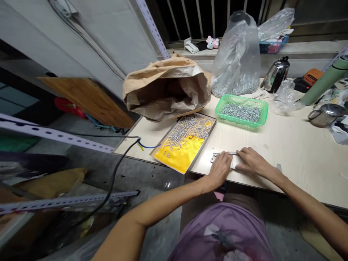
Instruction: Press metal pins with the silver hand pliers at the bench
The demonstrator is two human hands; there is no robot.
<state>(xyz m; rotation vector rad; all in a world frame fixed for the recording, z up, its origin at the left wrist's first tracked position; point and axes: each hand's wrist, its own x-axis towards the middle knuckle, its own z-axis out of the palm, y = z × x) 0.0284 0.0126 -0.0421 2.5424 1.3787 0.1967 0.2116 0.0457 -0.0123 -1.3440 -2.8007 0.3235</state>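
Note:
Near the front edge of the table, my left hand (220, 166) lies over a flat silver metal piece (214, 156), its fingers bent around it. My right hand (251, 159) grips the right end of the same piece between thumb and fingers. Both hands hide much of it, so I cannot tell its exact kind. To the left is a shallow tray (185, 171) with a yellow bottom (181, 156), many small silver screw-like pieces (187, 128) heaped at its far end. Farther back, a green plastic basket (240, 124) holds more such small pieces (241, 111).
An open brown paper sack (165, 87) lies behind the tray. A clear plastic bag (236, 58) of small metal parts stands by the window. At right are a kettle (276, 74), a green flask (324, 81) and a metal cup (326, 115). A black cable (112, 177) hangs left.

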